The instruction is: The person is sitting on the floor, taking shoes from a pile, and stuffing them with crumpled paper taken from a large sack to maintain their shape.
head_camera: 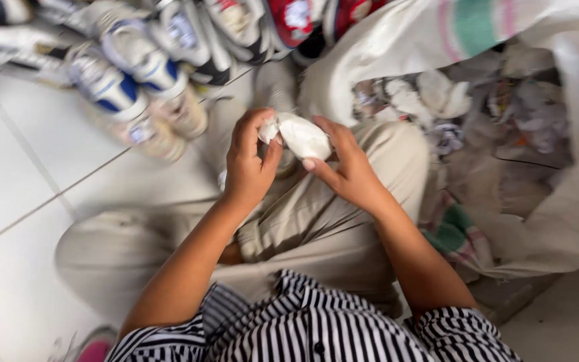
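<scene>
A crumpled wad of white paper (303, 136) is held between both hands above my lap. My left hand (249, 164) pinches its left end with thumb and fingers. My right hand (343, 167) cups its right side from below, fingers curled on it. I sit cross-legged in beige trousers (316, 221) and a black-and-white striped shirt (316, 328).
A row of sneakers (135, 74), white with blue, black or red, lies on the white tiled floor (21, 174) at the upper left. An open woven sack (557, 201) full of crumpled paper (437, 94) stands at my right. A pink shoe tip (95, 348) shows at the bottom left.
</scene>
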